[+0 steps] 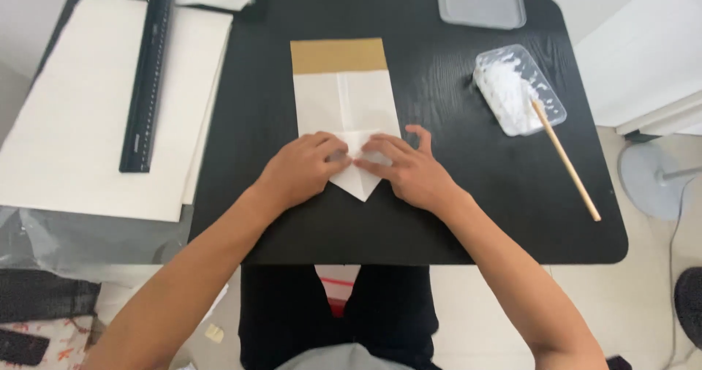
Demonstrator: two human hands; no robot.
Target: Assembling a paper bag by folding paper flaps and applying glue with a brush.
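Your left hand (301, 169) and right hand (409, 171) lay side by side on the near end of a folded white paper sheet (344, 107), fingertips meeting at its centre and pressing flat on the folded corners. Neither hand pinched anything; the fingers were extended, palms down. The sheet lay mid-table on the black table (468, 194), its far end a tan band, its near end folded to a point between your hands. To your right sat a clear tray of white paste (515, 88) with a wooden stick (567, 161) leaning out. To your left lay a black ruler (148, 74) on white boards (80, 121).
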